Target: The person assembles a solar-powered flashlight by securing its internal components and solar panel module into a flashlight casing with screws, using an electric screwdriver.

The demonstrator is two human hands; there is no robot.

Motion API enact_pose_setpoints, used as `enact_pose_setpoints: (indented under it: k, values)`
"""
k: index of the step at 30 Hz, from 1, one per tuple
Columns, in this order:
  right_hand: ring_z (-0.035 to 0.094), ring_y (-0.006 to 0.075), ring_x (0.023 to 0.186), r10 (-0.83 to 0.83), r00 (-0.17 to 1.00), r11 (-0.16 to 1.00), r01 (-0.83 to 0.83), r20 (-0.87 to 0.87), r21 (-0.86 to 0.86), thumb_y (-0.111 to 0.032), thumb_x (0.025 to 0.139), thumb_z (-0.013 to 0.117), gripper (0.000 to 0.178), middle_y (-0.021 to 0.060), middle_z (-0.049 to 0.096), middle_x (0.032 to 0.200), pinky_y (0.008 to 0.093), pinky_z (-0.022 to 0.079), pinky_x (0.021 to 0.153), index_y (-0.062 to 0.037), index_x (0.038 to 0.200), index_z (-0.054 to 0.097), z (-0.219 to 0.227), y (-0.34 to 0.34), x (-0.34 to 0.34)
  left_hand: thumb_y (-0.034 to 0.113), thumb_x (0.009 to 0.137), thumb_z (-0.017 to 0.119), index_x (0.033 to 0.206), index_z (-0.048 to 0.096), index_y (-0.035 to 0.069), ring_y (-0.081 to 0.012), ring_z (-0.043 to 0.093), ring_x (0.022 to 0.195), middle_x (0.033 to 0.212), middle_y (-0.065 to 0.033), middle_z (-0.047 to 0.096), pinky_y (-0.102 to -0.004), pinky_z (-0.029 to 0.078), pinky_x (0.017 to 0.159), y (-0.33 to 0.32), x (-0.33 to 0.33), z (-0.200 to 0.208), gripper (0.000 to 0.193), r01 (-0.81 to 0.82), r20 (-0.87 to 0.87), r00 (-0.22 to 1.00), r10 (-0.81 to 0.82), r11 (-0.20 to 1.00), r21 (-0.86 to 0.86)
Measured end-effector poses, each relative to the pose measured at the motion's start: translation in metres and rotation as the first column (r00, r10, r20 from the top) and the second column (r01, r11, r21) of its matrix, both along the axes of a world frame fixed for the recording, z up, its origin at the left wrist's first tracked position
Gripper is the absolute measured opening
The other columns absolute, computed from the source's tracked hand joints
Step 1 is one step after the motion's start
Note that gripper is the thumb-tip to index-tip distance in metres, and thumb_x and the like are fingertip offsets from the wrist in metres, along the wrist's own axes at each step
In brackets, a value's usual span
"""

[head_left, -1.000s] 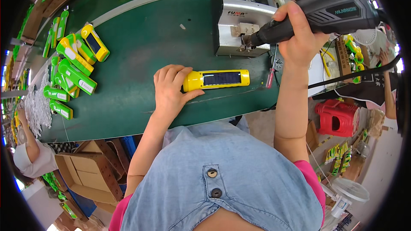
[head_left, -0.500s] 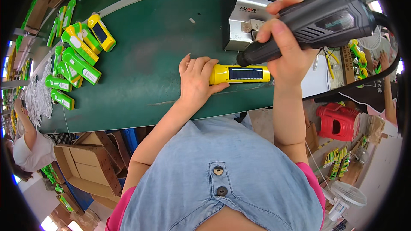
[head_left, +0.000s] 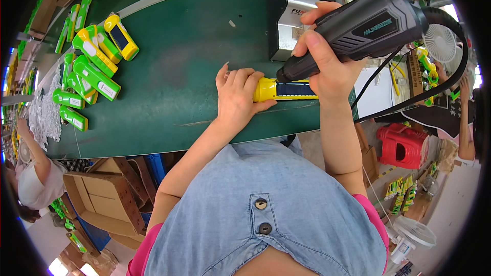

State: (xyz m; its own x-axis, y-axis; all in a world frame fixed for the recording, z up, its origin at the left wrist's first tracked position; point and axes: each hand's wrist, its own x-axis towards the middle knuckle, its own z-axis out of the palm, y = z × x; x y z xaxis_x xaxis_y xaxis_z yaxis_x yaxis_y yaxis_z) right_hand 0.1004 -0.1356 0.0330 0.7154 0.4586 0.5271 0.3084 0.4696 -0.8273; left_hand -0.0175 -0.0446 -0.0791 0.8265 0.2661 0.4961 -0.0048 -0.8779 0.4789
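Observation:
A yellow flashlight (head_left: 265, 90) with a dark solar panel on its upper side lies crosswise on the green table. My left hand (head_left: 236, 93) is closed round its left end, thumb toward me and fingers on the far side. In my right hand (head_left: 332, 66) is a black electric screwdriver (head_left: 360, 28), held slanting over the flashlight. Its nose touches or hovers just over the flashlight near the panel's left end; the tip itself is hidden. The flashlight's right end is covered by my right hand.
Several green and yellow flashlights (head_left: 97, 79) lie at the left beside a heap of small clear pieces (head_left: 45, 107). A metal machine (head_left: 294, 15) stands behind my right hand. The screwdriver's thick cable (head_left: 424, 97) loops down at the right. Other people work at both sides.
The screwdriver has shifted left and its nose has come to the flashlight's left part, beside the panel end. My left hand and the flashlight have moved slightly right.

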Motion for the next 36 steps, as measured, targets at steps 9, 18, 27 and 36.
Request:
enact_pose_setpoints:
  k: [9,18,27,36]
  values:
    - [0.056,0.0104,0.058,0.016,1.000,0.999,-0.016,-0.008,0.040,0.007,0.070,0.064,0.038,0.0115,0.059,0.086,0.0224,0.050,0.050,0.0051,0.105,0.050,-0.003,0.004,0.000,0.030,0.048,0.078,0.093,0.058,0.009,-0.0203,0.055,0.086,0.091,-0.0016,0.059,-0.0521,0.023,0.098,-0.001,0.003,0.002,0.053,0.001,-0.003,1.000,-0.001,1.000,0.009]
    - [0.057,0.0123,0.057,0.023,0.989,0.997,-0.011,0.146,-0.082,0.000,0.070,0.066,0.064,0.0167,0.054,0.098,0.0207,0.045,0.053,0.0058,0.125,0.034,-0.006,0.005,0.001,0.030,0.047,0.078,0.093,0.058,0.007,-0.0207,0.056,0.085,0.089,-0.0032,0.059,-0.0524,0.022,0.098,-0.001,0.003,-0.001,0.055,0.004,0.006,1.000,-0.004,1.000,0.017]
    - [0.056,0.0105,0.062,0.099,0.959,0.989,-0.066,0.264,-0.130,0.000,0.067,0.069,0.059,0.0129,0.050,0.096,0.0182,0.044,0.057,0.0042,0.117,0.039,-0.009,0.003,-0.001,0.032,0.052,0.074,0.094,0.056,0.005,-0.0192,0.055,0.082,0.091,-0.0045,0.059,-0.0575,0.020,0.098,0.000,0.003,-0.002,0.054,0.033,0.015,0.999,-0.034,0.999,0.011]
    - [0.054,0.0110,0.061,0.093,0.970,0.988,-0.061,0.226,-0.143,0.010,0.072,0.057,0.036,0.0117,0.050,0.088,0.0214,0.045,0.055,0.0024,0.105,0.042,-0.021,0.003,-0.001,0.034,0.053,0.073,0.094,0.056,0.004,-0.0186,0.055,0.081,0.090,-0.0044,0.059,-0.0576,0.020,0.097,0.001,0.006,0.000,0.054,0.028,0.032,0.999,-0.029,0.999,0.031]
